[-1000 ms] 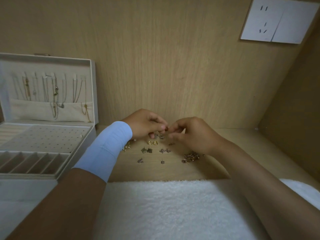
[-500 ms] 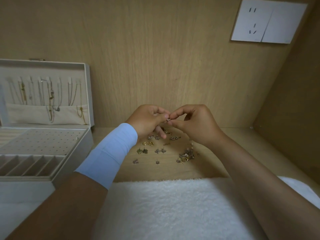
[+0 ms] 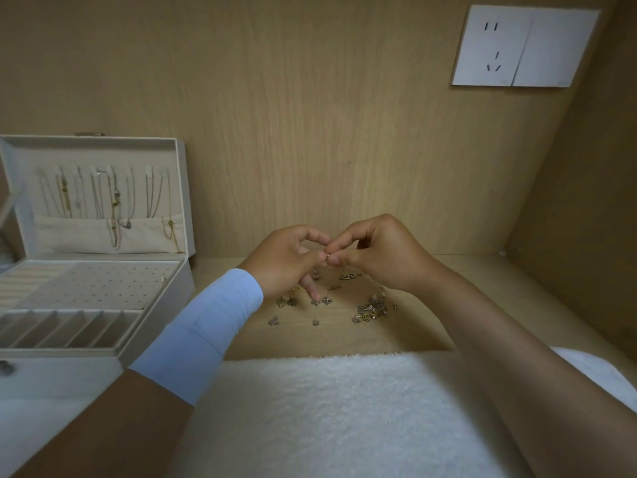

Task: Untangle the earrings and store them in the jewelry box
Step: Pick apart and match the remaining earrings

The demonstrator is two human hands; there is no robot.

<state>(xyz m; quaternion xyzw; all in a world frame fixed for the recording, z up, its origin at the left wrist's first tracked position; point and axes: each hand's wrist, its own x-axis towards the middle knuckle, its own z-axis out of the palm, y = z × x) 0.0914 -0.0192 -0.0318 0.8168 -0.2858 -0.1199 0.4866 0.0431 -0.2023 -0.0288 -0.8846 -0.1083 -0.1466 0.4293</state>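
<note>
My left hand (image 3: 284, 258) and my right hand (image 3: 379, 251) meet above the wooden desk, fingertips pinched together on a small earring (image 3: 326, 258) held between them. Below the hands several loose earrings (image 3: 320, 301) lie scattered on the desk, with a tangled clump of earrings (image 3: 370, 310) to the right. The open cream jewelry box (image 3: 151, 305) stands at the left; its tray has a perforated earring panel (image 3: 100, 284) and divided slots at the front. Necklaces hang inside the raised lid (image 3: 103, 198).
A white fluffy towel (image 3: 327, 408) covers the desk's near edge under my forearms. A wooden back wall rises behind the hands, with a white socket plate (image 3: 524, 46) at the upper right. A wooden side panel (image 3: 586, 219) closes the right side.
Both hands have lifted slightly off the desk while staying pinched together on the earring. The view has tilted, so the box and socket sit a little differently in frame.
</note>
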